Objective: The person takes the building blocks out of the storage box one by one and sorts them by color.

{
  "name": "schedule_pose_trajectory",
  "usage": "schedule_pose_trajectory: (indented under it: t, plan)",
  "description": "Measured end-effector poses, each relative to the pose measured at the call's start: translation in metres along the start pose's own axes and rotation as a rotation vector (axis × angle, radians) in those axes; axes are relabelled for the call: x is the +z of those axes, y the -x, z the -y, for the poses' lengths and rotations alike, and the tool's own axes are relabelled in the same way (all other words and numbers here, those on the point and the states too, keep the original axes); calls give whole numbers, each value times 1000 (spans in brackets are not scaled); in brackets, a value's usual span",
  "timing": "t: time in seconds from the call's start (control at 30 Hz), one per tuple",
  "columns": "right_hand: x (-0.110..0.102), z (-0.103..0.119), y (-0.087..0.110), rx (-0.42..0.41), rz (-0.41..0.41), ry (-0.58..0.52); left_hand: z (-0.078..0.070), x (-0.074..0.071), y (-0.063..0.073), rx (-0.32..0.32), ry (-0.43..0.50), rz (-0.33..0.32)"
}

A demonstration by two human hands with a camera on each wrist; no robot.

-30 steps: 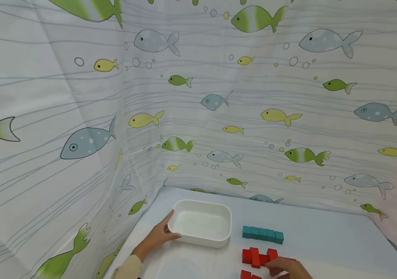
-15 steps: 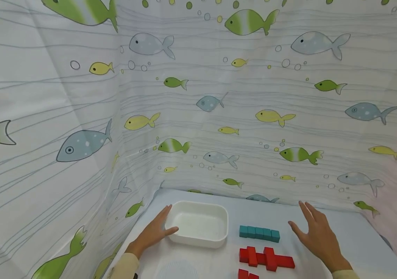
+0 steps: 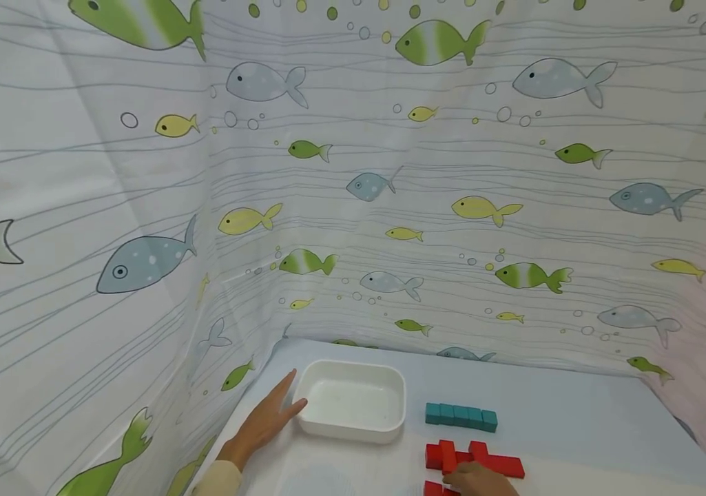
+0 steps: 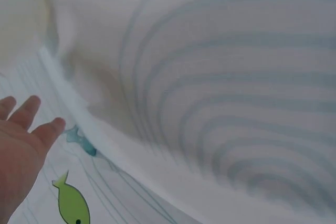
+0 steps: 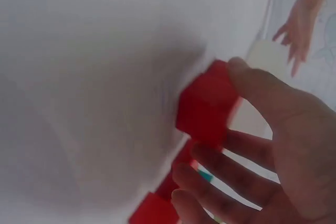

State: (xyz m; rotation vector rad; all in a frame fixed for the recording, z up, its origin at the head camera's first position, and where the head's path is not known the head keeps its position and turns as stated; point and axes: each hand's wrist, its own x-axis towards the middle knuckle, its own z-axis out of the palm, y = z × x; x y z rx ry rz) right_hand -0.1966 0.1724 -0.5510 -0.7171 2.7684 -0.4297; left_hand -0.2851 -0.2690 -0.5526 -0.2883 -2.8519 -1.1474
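My left hand (image 3: 261, 421) is beside the left end of a white rectangular tray (image 3: 353, 432), fingers straight and thumb spread toward its wall. In the left wrist view the left hand (image 4: 21, 153) shows relaxed, separate fingers with nothing in them. My right hand (image 3: 481, 479) is low over the red blocks, reaching across the gap between two groups. In the right wrist view the right hand (image 5: 294, 150) has its thumb and curled fingers around a red block (image 5: 207, 106). Red blocks laid crosswise over a red row (image 3: 504, 465) lie behind the hand; another red block (image 3: 432, 488) lies in front.
A row of teal cubes (image 3: 461, 416) lies behind the red blocks, to the right of the tray. Fish-patterned sheets (image 3: 383, 207) hang behind and at the left of the white table (image 3: 576, 406).
My right hand left the red row, rose open to the right, then came down to the front red blocks. The left hand drew slightly back from the tray.
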Motion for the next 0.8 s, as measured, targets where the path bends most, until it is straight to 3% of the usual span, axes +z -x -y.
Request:
schedule_pose_trajectory:
  t: [0.4,0.8]
  plan:
    - [5,7,-10,75,34,-236,4,7,2,-32,7,-2]
    - [2,7,-10,77,40,-265,4,6,5,-22,-1,-11]
